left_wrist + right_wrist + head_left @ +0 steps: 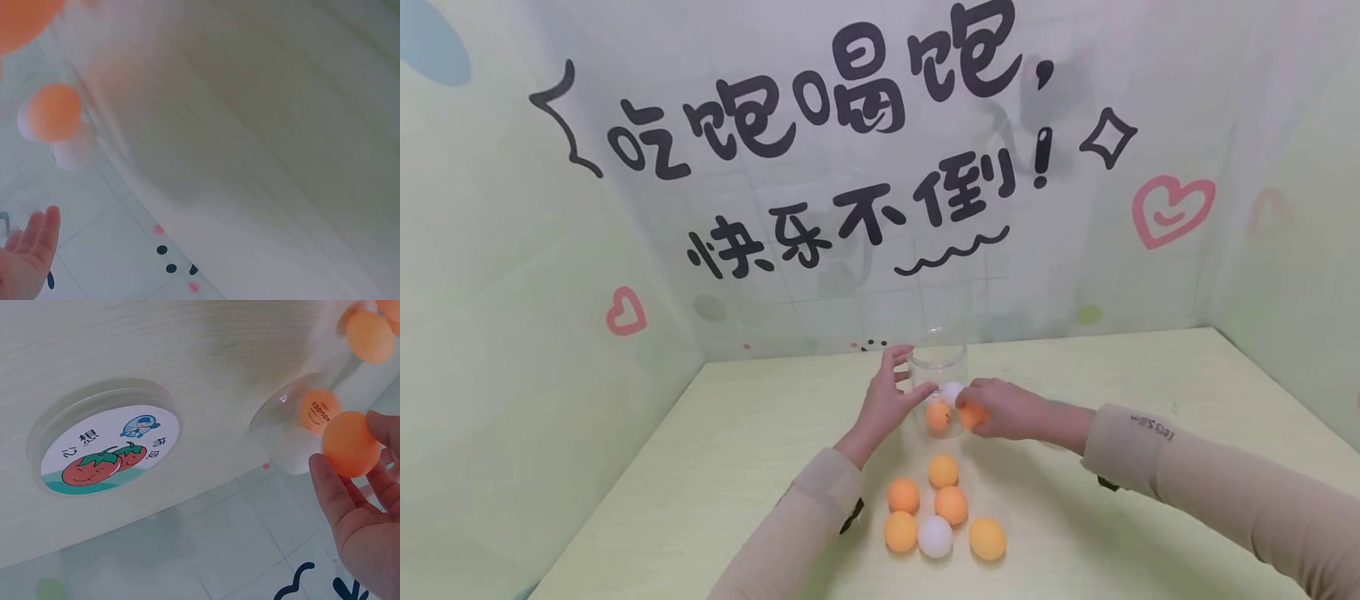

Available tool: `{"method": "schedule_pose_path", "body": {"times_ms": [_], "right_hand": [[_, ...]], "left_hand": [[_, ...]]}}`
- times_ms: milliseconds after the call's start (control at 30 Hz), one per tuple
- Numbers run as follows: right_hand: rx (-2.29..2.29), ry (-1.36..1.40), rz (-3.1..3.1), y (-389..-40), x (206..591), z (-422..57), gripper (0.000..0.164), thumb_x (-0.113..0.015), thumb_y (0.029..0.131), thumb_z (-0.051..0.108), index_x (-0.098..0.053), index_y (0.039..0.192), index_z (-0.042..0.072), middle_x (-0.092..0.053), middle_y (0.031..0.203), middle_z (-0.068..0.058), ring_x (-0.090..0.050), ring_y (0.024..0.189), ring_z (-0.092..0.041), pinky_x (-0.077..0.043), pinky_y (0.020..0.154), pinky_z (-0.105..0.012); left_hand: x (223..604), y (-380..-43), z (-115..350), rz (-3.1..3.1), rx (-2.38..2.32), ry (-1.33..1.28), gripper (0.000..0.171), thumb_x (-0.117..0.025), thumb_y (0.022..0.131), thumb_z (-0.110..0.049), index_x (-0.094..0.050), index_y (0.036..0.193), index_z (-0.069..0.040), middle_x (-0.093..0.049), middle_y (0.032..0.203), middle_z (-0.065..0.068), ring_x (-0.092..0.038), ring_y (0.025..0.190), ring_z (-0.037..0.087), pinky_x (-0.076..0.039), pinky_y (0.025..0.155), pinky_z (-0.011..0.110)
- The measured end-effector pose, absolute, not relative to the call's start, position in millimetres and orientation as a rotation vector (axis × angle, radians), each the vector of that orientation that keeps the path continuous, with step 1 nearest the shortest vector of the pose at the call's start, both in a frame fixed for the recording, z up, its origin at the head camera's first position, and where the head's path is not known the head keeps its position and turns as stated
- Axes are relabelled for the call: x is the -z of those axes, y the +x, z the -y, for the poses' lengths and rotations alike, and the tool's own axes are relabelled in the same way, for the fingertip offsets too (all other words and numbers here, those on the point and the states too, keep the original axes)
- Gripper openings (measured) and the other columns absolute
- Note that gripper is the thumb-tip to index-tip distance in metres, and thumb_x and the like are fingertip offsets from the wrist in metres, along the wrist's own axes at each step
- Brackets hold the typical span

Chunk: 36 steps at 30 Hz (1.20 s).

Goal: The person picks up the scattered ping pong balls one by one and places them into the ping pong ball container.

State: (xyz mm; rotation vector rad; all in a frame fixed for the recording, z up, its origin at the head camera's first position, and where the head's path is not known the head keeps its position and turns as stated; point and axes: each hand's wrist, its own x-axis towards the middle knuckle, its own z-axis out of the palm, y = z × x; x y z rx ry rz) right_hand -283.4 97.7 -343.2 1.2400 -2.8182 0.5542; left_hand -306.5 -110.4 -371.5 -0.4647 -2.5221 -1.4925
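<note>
A clear jar [942, 365] stands toward the back of the table, with an orange ping-pong ball [937, 417] and white balls [76, 150] inside. My left hand [887, 402] holds the jar's left side, fingers behind and thumb across the front. Between the thumb and fingers of my right hand [1011, 408] is another orange ping-pong ball [351, 445], pinched at the jar's right side. In the right wrist view this ball overlaps the printed orange one in the jar.
In front of the jar lie several orange balls [951, 506] and one white ball [936, 536]. A round lid [109, 450] with a tomato picture lies to the jar's right, mostly behind my right forearm in the head view. A printed back wall [820, 308] borders the table.
</note>
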Motion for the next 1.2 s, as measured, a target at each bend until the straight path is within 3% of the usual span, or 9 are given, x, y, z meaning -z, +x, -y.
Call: {"method": "schedule_pose_path", "body": {"times_ms": [833, 1200], "right_hand": [[-0.513, 1.104, 2.816, -292, 301, -107, 0.032, -0.069, 0.078, 0.008, -0.061, 0.109, 0.002, -0.061, 0.105, -0.011, -0.055, 0.088, -0.022, -0.050, 0.077, -0.034], [-0.454, 1.087, 2.797, -294, 278, -108, 0.032, -0.068, 0.078, 0.005, -0.061, 0.109, 0.001, -0.061, 0.103, -0.012, -0.055, 0.087, -0.024, -0.050, 0.079, -0.037]], "left_hand": [[368, -306, 111, 2.536, 1.480, -0.443, 0.066, -0.071, 0.079, -0.028, -0.033, 0.132, -0.019, -0.041, 0.136, 0.016, -0.052, 0.115, 0.034, -0.048, 0.086, 0.047], [370, -308, 110, 2.532, 1.480, -0.451, 0.065, -0.072, 0.079, -0.029, -0.033, 0.131, -0.019, -0.042, 0.135, 0.015, -0.053, 0.114, 0.035, -0.048, 0.086, 0.046]]}}
